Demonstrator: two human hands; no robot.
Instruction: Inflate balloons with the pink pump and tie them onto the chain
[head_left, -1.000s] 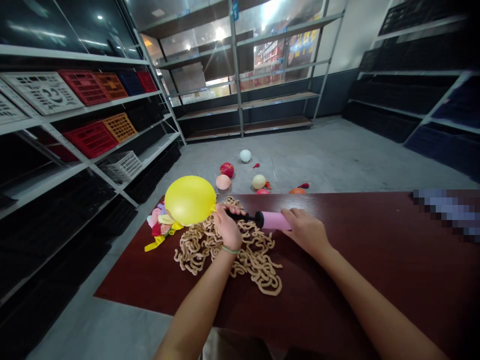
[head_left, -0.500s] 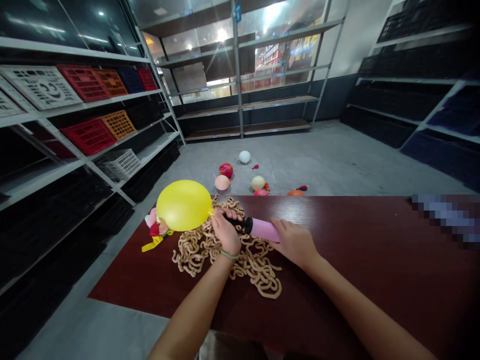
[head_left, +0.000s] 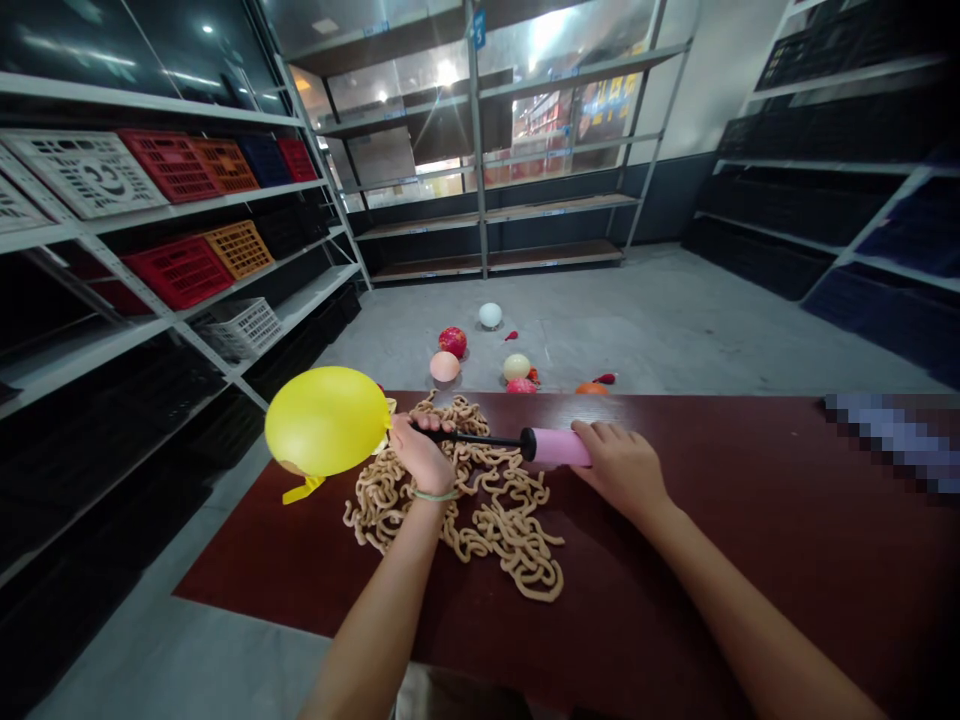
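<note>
My left hand (head_left: 424,455) is closed around the black handle of a balloon pump, with the neck of an inflated yellow balloon (head_left: 328,420) at its fingers. The balloon sticks out to the left over the table. Around the pump's pink barrel (head_left: 556,447) my right hand (head_left: 622,465) is wrapped. A black rod (head_left: 487,440) shows between handle and barrel. Beneath both hands lies a heap of tan, curly, cord-like strands (head_left: 517,540). A flat yellow piece (head_left: 304,490) lies partly hidden under the balloon.
The dark red table (head_left: 675,600) carries a blurred bluish patch (head_left: 892,440) at its right. Beyond its far edge, several balloons, including a white one (head_left: 490,316) and a red one (head_left: 452,341), lie on the floor. Shelves with crates (head_left: 176,270) stand left; more racks line the back and right.
My hands have moved apart, so the pump's rod now shows. My left hand and the yellow balloon have shifted left; my right hand with the barrel has gone slightly right.
</note>
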